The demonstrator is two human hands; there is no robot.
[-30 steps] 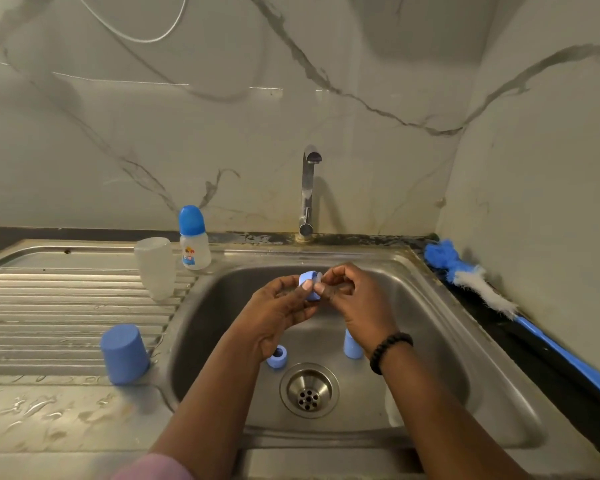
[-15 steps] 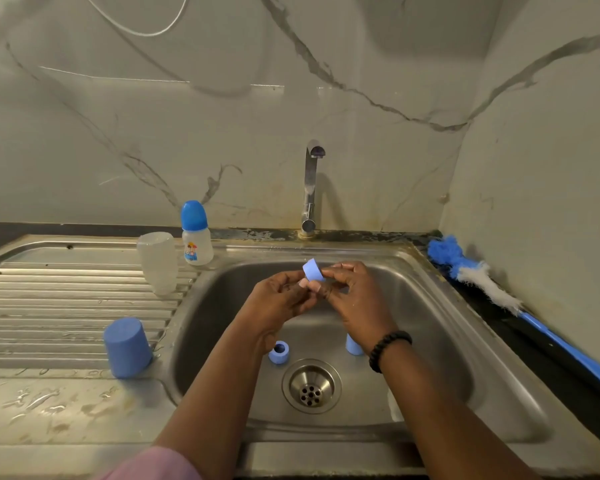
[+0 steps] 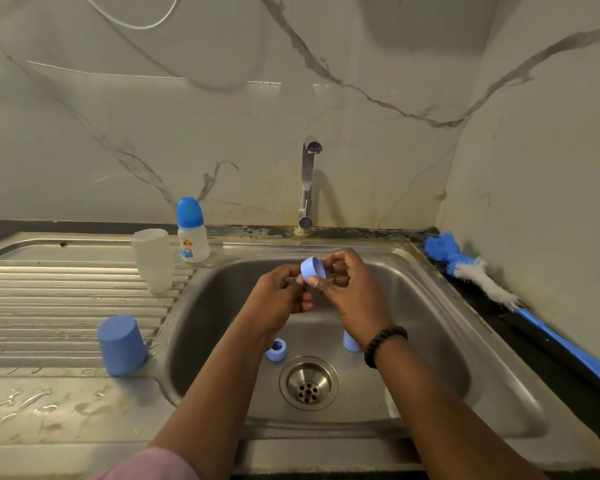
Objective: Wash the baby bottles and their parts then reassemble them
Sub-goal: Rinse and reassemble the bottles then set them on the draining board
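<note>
From the head camera, both hands are up over the middle of the shiny steel sink point(image 3: 440, 313). The right hand point(image 3: 352, 289) pinches a small round blue plastic collar ring point(image 3: 313, 269) with thumb and fingertips. The left hand point(image 3: 278, 301) has its fingers curled in just beside the ring, but I cannot tell if they hold anything.

One small baby bottle with a blue cap point(image 3: 191, 232) stands whole at the back edge of the sink top, so that one looks done. Next to it, a clear plastic bottle body point(image 3: 154, 259) sits upside down on the ribbed draining board point(image 3: 49, 292). A big blue plastic cap point(image 3: 121, 345) sits upside down near the board's front edge.

Down in the sink, a second blue ring point(image 3: 276, 349) lies left of the drain hole point(image 3: 308, 383), and another small blue piece point(image 3: 350, 342) stands to its right. These look like they must be put back together, so I think about half is left. The tap point(image 3: 307, 181) shows no water. A blue and white bottle brush point(image 3: 492, 289) lies along the right edge.
</note>
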